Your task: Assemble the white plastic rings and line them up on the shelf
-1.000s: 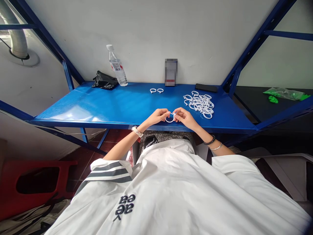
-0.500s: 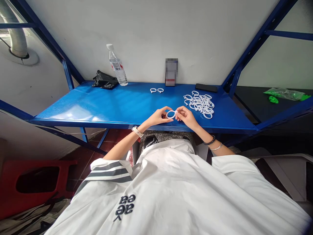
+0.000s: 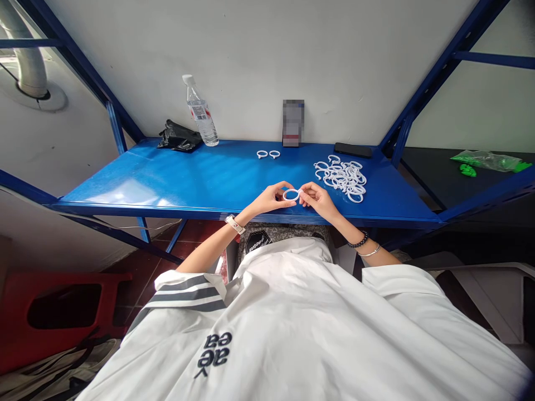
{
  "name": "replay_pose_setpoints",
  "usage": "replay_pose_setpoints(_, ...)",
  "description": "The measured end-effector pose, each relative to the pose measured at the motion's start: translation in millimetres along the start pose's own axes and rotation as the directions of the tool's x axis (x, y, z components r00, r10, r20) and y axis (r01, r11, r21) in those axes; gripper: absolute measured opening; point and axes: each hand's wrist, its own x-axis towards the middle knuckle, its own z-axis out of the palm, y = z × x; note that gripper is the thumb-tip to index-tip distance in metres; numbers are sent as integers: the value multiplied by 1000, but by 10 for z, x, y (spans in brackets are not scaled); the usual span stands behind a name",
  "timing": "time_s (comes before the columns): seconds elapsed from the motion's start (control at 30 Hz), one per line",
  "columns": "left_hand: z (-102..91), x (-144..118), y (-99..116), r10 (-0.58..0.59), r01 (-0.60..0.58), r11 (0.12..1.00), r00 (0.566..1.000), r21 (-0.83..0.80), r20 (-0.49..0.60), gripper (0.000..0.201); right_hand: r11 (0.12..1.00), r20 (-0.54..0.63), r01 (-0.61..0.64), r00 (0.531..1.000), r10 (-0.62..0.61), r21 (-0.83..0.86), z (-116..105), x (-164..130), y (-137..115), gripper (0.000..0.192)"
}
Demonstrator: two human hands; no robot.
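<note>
A white plastic ring (image 3: 291,194) is pinched between my left hand (image 3: 272,199) and my right hand (image 3: 317,199), just above the front edge of the blue shelf (image 3: 175,181). Each hand grips one side of the ring with fingertips. A heap of several white rings (image 3: 343,176) lies on the shelf just behind and to the right of my right hand. Two joined white rings (image 3: 268,154) rest farther back near the wall.
A water bottle (image 3: 201,114) and a black crumpled bag (image 3: 179,137) stand at the back left. A small dark box (image 3: 292,123) leans on the wall; a black phone (image 3: 352,149) lies at the back right. Blue frame posts flank the shelf. A red stool (image 3: 58,312) sits below left.
The ring hung below my fingertips a second ago; it has since been turned up and raised slightly between both hands, and now lies flatter. My hands have barely shifted.
</note>
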Motion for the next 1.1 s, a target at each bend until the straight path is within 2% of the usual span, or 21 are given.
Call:
replay_pose_setpoints(0.67, -14, -13, 59, -1, 0, 1000, 999, 7, 51, 53, 997, 65, 47, 997, -43, -61, -10, -31, 6, 37)
replay_pose_setpoints(1.1, -15, -11, 59, 13, -15, 999, 998, 48, 56, 53, 991, 57, 55, 997, -49, -119, 8, -55, -74, 39)
